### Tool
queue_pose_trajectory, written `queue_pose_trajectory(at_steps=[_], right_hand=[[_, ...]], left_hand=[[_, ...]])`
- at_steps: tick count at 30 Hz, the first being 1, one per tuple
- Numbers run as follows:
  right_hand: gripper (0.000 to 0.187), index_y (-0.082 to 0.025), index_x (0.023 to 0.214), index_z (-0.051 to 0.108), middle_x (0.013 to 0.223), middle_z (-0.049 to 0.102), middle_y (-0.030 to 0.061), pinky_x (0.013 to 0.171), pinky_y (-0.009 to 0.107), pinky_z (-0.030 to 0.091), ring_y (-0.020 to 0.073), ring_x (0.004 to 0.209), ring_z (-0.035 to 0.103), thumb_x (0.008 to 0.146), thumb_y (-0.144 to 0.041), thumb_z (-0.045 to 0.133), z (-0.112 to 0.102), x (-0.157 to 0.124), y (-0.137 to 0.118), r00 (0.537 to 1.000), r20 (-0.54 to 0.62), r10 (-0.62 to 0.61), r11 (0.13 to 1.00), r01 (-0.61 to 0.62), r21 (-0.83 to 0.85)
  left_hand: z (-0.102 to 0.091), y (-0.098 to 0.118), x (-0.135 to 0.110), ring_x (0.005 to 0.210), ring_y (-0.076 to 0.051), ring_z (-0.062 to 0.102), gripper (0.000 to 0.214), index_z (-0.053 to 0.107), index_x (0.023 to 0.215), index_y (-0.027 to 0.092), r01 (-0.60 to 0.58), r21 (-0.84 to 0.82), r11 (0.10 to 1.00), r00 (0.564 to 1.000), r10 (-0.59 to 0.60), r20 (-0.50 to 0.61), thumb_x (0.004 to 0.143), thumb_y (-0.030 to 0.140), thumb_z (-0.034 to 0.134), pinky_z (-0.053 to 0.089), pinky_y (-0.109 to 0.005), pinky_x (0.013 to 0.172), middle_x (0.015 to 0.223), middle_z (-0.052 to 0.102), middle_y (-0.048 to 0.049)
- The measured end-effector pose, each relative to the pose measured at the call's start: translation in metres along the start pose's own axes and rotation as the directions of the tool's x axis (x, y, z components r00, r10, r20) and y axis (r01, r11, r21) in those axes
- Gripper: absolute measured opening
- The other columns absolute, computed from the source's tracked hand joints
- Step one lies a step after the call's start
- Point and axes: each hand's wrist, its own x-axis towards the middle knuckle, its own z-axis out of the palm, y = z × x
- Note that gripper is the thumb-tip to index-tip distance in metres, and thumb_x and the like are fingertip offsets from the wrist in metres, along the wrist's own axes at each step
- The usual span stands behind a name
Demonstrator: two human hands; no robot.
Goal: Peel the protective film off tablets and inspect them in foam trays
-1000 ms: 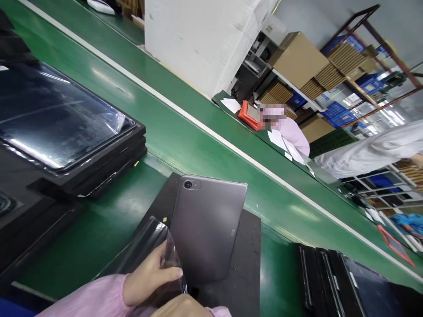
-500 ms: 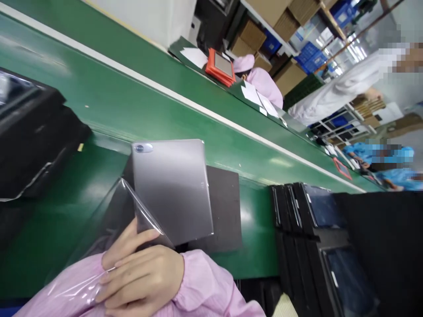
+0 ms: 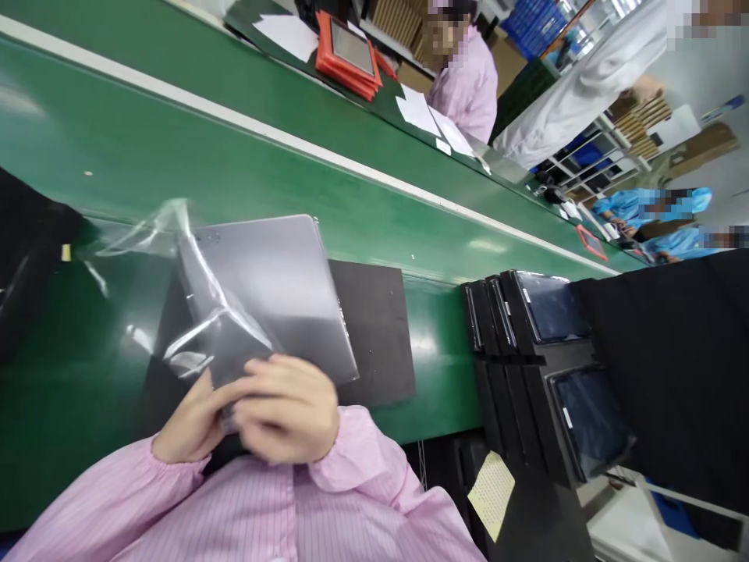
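A grey tablet [image 3: 286,281] lies back up, its camera end to the left, on a dark mat [image 3: 380,336]. Crumpled clear plastic film [image 3: 216,304] drapes over its left part and rises past its far corner. My left hand [image 3: 190,417] is closed on the film's near end, close to my body. Beside it, my right hand [image 3: 289,410] has its fingers curled in and blurred, meeting the left fingers at the gathered film by the tablet's near edge. The fingertips of both hands are partly hidden.
Black foam holders with tablets [image 3: 553,308] stand at the right, above a yellow handwritten note [image 3: 491,496]. Black foam [image 3: 29,250] is at the left. Across the green bench [image 3: 140,148] lie red-framed tablets [image 3: 348,58] and papers [image 3: 415,109]; several people are beyond.
My right hand has come off my left wrist area to the film beside the left fingers. The film has slid up over the tablet's camera corner. The view has shifted.
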Motion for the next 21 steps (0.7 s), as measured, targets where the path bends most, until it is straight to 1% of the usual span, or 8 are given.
queue_pose_trajectory(at_steps=[3,6,7,9,10,12,17,21], right_hand=[[0.022,-0.024,0.113,0.07,0.112,0.077,0.0069,0.102,0.039,0.059,0.0209,0.116,0.071,0.092,-0.024,0.065,-0.024,-0.003,0.008,0.923,-0.313,0.222,0.961,-0.261,-0.089],[0.053,-0.023,0.134,0.06,0.129,0.069,0.0129,0.102,0.047,0.057,0.0276,0.124,0.065,0.084,-0.029,0.075,-0.036,-0.016,0.015,0.814,-0.421,0.4,0.872,-0.479,-0.098],[0.06,-0.021,0.137,0.058,0.131,0.067,0.0141,0.102,0.048,0.057,0.0284,0.122,0.065,0.08,-0.03,0.077,-0.037,-0.021,0.015,0.748,-0.414,0.519,0.814,-0.58,-0.029],[0.059,-0.016,0.129,0.062,0.122,0.072,0.0145,0.094,0.043,0.06,0.0276,0.109,0.071,0.076,-0.033,0.079,-0.04,-0.031,0.013,0.538,-0.303,0.787,0.606,-0.766,0.215],[0.052,-0.015,0.121,0.065,0.113,0.075,0.013,0.087,0.04,0.062,0.0262,0.1,0.073,0.074,-0.033,0.079,-0.042,-0.035,0.011,0.433,-0.219,0.874,0.484,-0.81,0.33],[0.037,-0.014,0.102,0.071,0.095,0.078,0.0094,0.079,0.036,0.062,0.0235,0.086,0.073,0.073,-0.034,0.08,-0.046,-0.043,0.007,0.304,-0.102,0.947,0.316,-0.826,0.466],[0.032,-0.013,0.094,0.074,0.087,0.08,0.0097,0.073,0.035,0.063,0.0237,0.078,0.076,0.075,-0.038,0.077,-0.068,-0.056,0.009,0.208,-0.191,0.959,0.281,-0.768,0.575],[0.038,-0.012,0.104,0.072,0.097,0.08,0.0125,0.076,0.04,0.065,0.026,0.087,0.078,0.087,-0.045,0.065,-0.095,-0.065,0.02,0.126,-0.45,0.884,0.395,-0.717,0.575]], left_hand=[[0.013,0.011,-0.002,0.097,-0.028,0.075,0.07,0.067,0.126,0.024,0.025,-0.063,0.998,0.999,-0.022,0.045,0.06,0.032,0.091,0.064,-0.027,0.076,0.105,0.078,-0.0056],[0.018,0.015,-0.005,0.091,-0.025,0.075,0.068,0.067,0.121,0.021,0.002,-0.046,0.999,0.999,0.0,0.051,0.059,0.031,0.093,0.063,-0.026,0.074,0.1,0.078,-0.005],[0.018,0.014,-0.005,0.091,-0.025,0.074,0.065,0.069,0.117,0.02,-0.014,-0.033,0.999,0.998,0.015,0.053,0.058,0.032,0.094,0.062,-0.025,0.073,0.099,0.078,-0.0053],[0.017,0.011,-0.003,0.089,-0.024,0.074,0.062,0.07,0.109,0.019,-0.055,0.011,0.998,0.997,0.055,0.049,0.056,0.035,0.095,0.061,-0.024,0.071,0.099,0.078,-0.0062],[0.016,0.01,-0.001,0.088,-0.024,0.074,0.061,0.071,0.106,0.018,-0.081,0.044,0.996,0.996,0.079,0.046,0.054,0.036,0.096,0.061,-0.024,0.071,0.097,0.078,-0.0064],[0.013,0.005,0.004,0.086,-0.023,0.073,0.061,0.071,0.102,0.018,-0.133,0.114,0.985,0.99,0.127,0.053,0.049,0.035,0.098,0.06,-0.023,0.07,0.094,0.078,-0.0062],[0.007,0.001,0.008,0.089,-0.029,0.074,0.064,0.072,0.097,0.017,-0.153,0.108,0.982,0.986,0.145,0.078,0.043,0.041,0.098,0.061,-0.028,0.071,0.089,0.077,-0.0068],[0.014,0.005,0.004,0.082,-0.027,0.074,0.065,0.069,0.102,0.019,-0.048,-0.014,0.999,0.998,0.048,-0.031,0.048,0.045,0.096,0.062,-0.028,0.065,0.083,0.075,-0.0031]])
